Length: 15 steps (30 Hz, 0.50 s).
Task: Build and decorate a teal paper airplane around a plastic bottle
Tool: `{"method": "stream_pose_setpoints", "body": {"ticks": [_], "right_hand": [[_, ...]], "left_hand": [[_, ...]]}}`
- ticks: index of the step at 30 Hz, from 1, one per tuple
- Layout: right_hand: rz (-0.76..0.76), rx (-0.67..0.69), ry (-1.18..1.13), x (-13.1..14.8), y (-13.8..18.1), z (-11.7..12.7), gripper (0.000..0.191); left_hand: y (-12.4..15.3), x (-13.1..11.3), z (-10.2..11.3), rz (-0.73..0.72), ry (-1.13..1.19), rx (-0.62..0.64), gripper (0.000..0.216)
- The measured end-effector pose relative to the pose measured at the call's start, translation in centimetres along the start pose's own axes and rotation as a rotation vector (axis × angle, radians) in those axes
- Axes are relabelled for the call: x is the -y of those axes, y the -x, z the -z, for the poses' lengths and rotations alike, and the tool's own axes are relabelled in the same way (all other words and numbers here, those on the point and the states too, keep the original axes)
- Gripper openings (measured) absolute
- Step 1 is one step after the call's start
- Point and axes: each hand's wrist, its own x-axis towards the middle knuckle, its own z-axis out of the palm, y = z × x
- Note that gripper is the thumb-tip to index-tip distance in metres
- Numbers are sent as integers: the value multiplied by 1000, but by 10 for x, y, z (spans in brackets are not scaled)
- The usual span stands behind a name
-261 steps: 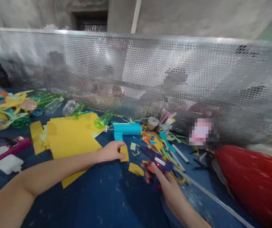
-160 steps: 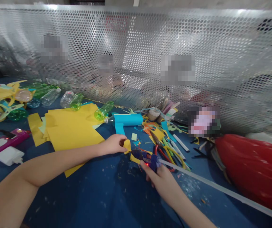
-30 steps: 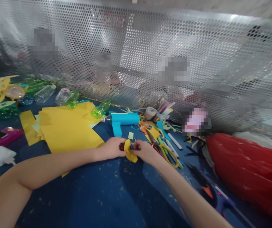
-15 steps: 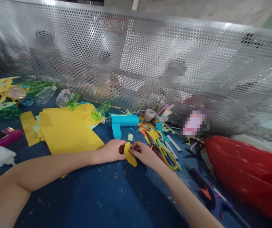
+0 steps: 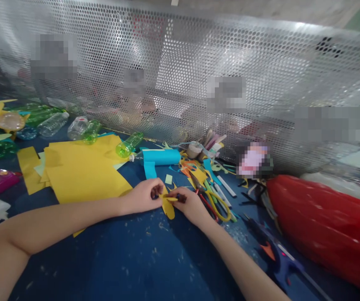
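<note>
Both my hands meet over the blue table (image 5: 129,259) on a small yellow paper cut-out (image 5: 168,206). My left hand (image 5: 144,195) pinches its left edge with closed fingers. On the right edge my right hand (image 5: 190,203) presses with fingers closed. The lower lobe of the cut-out hangs toward me between the two hands. A blue glue gun (image 5: 276,256) lies on the table to the right, apart from both hands.
Large yellow paper sheets (image 5: 86,173) lie left of my hands, with green and clear plastic bottles (image 5: 129,145) behind. A bottle wrapped in cyan paper (image 5: 159,157), scissors (image 5: 213,201) and scraps sit beyond. A red bag (image 5: 321,225) fills the right. A perforated metal screen (image 5: 180,79) closes the back.
Earlier my right hand held the glue gun at the cut-out; it now lies on the table to the right. Both hands now press the yellow piece, which has shifted slightly between my fingers.
</note>
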Motion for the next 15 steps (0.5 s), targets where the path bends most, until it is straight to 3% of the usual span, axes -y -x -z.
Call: {"method": "stream_pose_setpoints", "body": {"ticks": [3, 5, 10, 15], "right_hand": [[6, -91, -76, -1, 0, 1, 16], [48, -154, -103, -1, 0, 2, 17], [202, -244, -62, 6, 5, -1, 9], [235, -285, -26, 11, 8, -3, 8]], "left_hand": [[-1, 0, 4, -6, 26, -230, 11], [-2, 2, 4, 9, 87, -292, 12], [-2, 8, -5, -48, 240, -146, 36], [-3, 9, -8, -41, 290, -140, 30]]}}
